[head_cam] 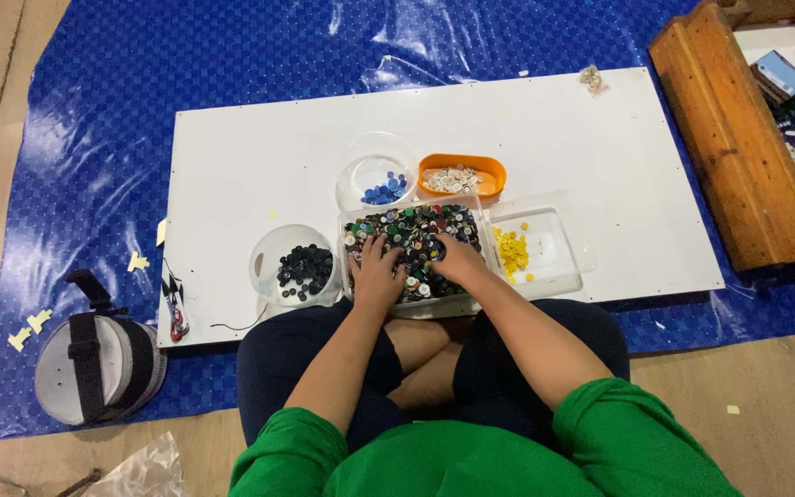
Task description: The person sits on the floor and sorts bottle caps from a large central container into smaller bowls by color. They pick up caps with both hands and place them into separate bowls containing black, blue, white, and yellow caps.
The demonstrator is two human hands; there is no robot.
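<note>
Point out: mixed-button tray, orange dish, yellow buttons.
mixed-button tray [413,308], head view, bare near rim below the hands.
orange dish [492,171], head view, right end of its wall.
yellow buttons [510,250], head view, middle of the pile.

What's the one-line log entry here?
left hand: in mixed button tray | right hand: same | sorted: black, blue, yellow
</note>
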